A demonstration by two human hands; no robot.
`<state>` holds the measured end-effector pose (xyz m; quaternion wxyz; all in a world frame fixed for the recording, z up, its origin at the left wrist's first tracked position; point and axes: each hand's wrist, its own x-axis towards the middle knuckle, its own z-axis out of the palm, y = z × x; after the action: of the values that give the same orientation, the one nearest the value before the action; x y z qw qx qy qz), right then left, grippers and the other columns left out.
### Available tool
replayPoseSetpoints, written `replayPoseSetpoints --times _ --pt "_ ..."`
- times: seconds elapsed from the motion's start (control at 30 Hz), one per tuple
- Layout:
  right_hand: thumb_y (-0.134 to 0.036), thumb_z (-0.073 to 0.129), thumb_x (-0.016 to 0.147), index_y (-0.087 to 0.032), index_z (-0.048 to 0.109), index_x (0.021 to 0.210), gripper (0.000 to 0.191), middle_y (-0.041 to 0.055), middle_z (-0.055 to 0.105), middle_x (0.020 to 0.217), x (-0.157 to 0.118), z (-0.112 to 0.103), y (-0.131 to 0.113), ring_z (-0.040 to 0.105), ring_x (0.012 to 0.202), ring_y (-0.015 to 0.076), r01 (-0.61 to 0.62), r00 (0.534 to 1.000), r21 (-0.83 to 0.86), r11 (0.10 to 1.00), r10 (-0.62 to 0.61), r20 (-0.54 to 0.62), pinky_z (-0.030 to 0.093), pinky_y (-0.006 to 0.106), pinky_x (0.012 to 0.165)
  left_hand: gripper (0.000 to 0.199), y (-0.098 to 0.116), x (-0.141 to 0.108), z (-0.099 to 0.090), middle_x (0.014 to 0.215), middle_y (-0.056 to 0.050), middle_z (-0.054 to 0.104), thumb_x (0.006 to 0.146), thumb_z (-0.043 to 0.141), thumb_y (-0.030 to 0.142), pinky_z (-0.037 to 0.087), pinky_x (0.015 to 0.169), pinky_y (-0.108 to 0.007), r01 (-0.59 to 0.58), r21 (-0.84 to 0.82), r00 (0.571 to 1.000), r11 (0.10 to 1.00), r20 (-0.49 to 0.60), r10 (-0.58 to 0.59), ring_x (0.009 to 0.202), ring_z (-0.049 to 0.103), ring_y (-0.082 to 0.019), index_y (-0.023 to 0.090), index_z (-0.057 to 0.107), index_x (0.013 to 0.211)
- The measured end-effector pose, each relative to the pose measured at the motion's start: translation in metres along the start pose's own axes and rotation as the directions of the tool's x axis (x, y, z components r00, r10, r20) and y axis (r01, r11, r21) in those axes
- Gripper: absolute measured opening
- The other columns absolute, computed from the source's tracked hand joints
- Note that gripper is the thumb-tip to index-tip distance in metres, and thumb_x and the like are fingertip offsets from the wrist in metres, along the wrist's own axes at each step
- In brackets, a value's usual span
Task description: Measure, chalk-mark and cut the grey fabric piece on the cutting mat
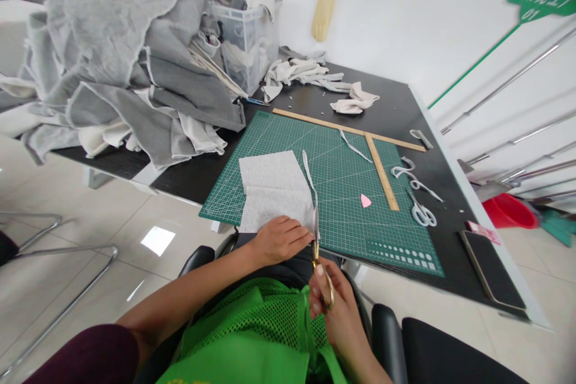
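A piece of light grey fabric [274, 192] lies on the green cutting mat [346, 228] and hangs slightly over its front edge. Flat on the fabric's lower right part rests my left hand [281, 240], its fingers stretched out and pressing the cloth. My right hand [330, 294] is closed round the handles of gold-handled scissors [316, 249]. Their blades point away from me along the fabric's right edge. Beside that edge a narrow strip [309, 174] of the same cloth curls away from the piece.
A T-shaped wooden ruler [380, 171], pink tailor's chalk [365, 200] and white-handled scissors [423, 215] lie to the right. A phone [492, 267] is near the table's right edge. Heaped grey cloth [108, 42] and a clear plastic bin [246, 42] stand at the left and back.
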<state>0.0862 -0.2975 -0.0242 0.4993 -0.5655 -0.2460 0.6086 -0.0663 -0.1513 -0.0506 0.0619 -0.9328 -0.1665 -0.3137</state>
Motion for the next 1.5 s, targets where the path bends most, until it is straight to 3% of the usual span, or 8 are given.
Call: replayPoseSetpoints --times 0.5,0.73,1.07,1.5 --pt "-0.059 0.067 0.092 -0.023 0.059 0.116 0.044 -0.0073 0.051 0.062 -0.003 -0.006 0.000 0.043 0.046 0.0082 -0.006 1.000 -0.072 0.997 0.005 -0.004 0.035 0.021 0.045 0.017 0.000 0.000 -0.003 0.099 -0.006 0.073 0.104 0.051 0.021 0.048 0.074 -0.031 -0.021 -0.003 1.000 1.000 0.002 0.021 0.090 0.063 -0.017 0.014 0.065 0.109" --pt "-0.059 0.067 0.092 -0.023 0.059 0.115 0.044 -0.0071 0.051 0.062 -0.002 -0.005 0.005 0.042 0.046 0.0079 -0.014 1.000 -0.022 1.000 0.013 -0.015 0.034 0.021 0.045 0.014 -0.001 0.002 -0.004 0.096 -0.005 0.073 0.103 0.054 0.020 0.047 0.074 -0.032 -0.030 -0.025 0.999 0.999 -0.022 0.030 0.089 0.063 -0.018 0.014 0.065 0.108" --pt "-0.059 0.067 0.092 -0.023 0.058 0.117 0.044 -0.0075 0.050 0.062 -0.004 -0.005 0.008 0.043 0.046 0.0074 -0.006 1.000 -0.039 0.999 0.006 -0.015 0.035 0.020 0.045 0.018 0.000 0.000 -0.003 0.099 -0.006 0.072 0.105 0.049 0.022 0.048 0.076 -0.031 -0.017 0.006 1.000 1.000 0.023 0.017 0.090 0.062 -0.017 0.016 0.066 0.109" --pt "-0.057 0.066 0.094 -0.020 0.056 0.119 0.045 -0.0098 0.048 0.056 -0.003 -0.001 0.010 0.042 0.043 0.0075 0.033 0.998 -0.088 0.996 -0.029 0.047 0.037 0.019 0.043 0.016 -0.001 -0.001 -0.001 0.098 -0.006 0.071 0.104 0.051 0.023 0.047 0.076 -0.031 -0.025 -0.011 0.999 1.000 0.040 0.026 0.090 0.062 -0.017 0.016 0.065 0.108"
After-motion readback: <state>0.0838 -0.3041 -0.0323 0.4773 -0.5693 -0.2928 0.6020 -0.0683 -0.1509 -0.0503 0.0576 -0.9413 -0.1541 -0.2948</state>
